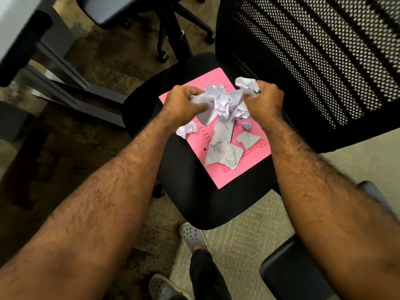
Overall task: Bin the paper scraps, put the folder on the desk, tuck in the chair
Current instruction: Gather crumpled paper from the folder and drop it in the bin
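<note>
At far left we see the counter (13, 20) only as a blurred pale edge, cut off by the frame, with its dark frame legs (71, 83) slanting across the brown carpet (112, 61); bare floor lies between those legs and the chair (194, 191). A second chair (121, 9) stands behind, only its seat and wheeled base in view. The folder (227, 174), pink, lies flat on the black seat, its long axis running from upper left to lower right, one corner close to the seat's near edge. On it sit the scraps (223, 105): a crumpled heap at the far end, a flat torn strip toward us, and small bits beside it. Our left hand (184, 102) curls around the heap's left side, gripping paper; our right hand (266, 98) clutches a crumpled wad at the heap's right. The print on the folder is too blurred to read. The mesh back (313, 61) rises at right, close behind the right hand. Below, two grey shoes (192, 237) stand on paler carpet, one cut off.
</note>
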The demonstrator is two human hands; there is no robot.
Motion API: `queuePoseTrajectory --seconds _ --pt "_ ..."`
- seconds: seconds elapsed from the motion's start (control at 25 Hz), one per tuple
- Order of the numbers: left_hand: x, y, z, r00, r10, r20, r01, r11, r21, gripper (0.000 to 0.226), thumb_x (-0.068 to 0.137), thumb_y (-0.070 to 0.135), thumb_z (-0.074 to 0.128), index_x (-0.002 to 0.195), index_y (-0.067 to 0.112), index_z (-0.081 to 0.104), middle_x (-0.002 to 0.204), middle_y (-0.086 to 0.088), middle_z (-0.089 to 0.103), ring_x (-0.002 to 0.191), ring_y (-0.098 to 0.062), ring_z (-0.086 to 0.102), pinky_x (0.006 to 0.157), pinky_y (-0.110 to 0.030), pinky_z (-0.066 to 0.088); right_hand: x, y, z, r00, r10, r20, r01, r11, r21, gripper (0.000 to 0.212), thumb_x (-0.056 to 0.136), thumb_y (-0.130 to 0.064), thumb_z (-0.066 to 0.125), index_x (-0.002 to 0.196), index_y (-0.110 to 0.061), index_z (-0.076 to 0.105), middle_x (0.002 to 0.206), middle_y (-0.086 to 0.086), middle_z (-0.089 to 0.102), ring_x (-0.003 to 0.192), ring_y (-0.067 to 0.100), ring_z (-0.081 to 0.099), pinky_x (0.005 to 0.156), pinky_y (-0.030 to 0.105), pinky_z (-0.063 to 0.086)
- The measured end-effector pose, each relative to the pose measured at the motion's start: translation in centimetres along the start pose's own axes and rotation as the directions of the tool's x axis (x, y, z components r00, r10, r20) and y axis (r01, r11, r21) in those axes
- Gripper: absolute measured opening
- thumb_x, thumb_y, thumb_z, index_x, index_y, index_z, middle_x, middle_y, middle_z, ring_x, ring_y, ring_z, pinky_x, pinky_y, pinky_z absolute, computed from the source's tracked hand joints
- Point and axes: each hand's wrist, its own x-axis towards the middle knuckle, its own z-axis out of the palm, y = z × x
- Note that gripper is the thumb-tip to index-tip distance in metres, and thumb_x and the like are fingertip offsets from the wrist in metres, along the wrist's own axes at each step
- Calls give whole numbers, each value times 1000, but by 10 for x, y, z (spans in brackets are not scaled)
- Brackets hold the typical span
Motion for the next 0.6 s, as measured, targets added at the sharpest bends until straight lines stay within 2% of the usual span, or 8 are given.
queuePoseTrajectory --seconds 0.08,0.12,0.2,0.24,0.32,0.44,0.6 --pt "-7 5 -6 997 -72 13 73 972 -225 22 76 10 78 97 15 72 97 0 71 88 -14 70 73 -28 60 -3 -8 -3 999 32 -37 -30 997 66 6 85 -15 65 87 -16 71 69 -9 59 56 -2 51 37 1 32" --pt "-11 8 -10 995 -99 20 100 935 -339 20 77 5 77 93 15 71 98 -4 71 90 -17 71 74 -31 61 -4 -14 -5 997 52 -52 -46 993 112 6 85 -17 67 89 -18 71 69 -11 60 59 1 57 43 4 40" --pt "-20 12 -19 990 -141 21 132 854 -503 21 77 1 75 93 13 69 102 -10 71 91 -22 72 75 -35 61 -9 -24 -4 993 105 -61 -88 969 232 7 82 -19 71 88 -23 72 73 -12 66 70 8 66 58 21 56" --pt "-24 13 -24 988 -152 19 138 826 -547 22 77 0 74 95 12 68 104 -11 71 92 -23 72 76 -37 61 -12 -29 -4 991 128 -49 -108 948 299 7 80 -20 73 84 -26 70 74 -14 67 72 8 68 62 26 58" --pt "-33 13 -33 989 -148 15 128 795 -593 26 78 -2 73 101 7 67 107 -14 70 95 -26 71 79 -40 60 -19 -38 -2 988 152 10 -142 893 427 13 77 -21 76 78 -31 67 75 -16 69 74 4 68 64 26 58" --pt "-53 7 -52 992 -122 -31 70 740 -669 22 78 -4 72 98 4 66 99 -14 71 90 -26 70 76 -39 59 -32 -51 7 981 131 145 -193 774 604 17 73 -17 78 86 -25 70 87 -5 75 81 13 73 70 32 61" --pt "-84 -15 -87 987 -128 -98 5 630 -777 21 79 -5 71 96 7 67 89 -5 74 83 -19 72 68 -30 58 -60 -73 28 970 55 236 -201 726 658 21 70 -19 81 90 -23 72 94 4 76 88 23 73 79 46 61"
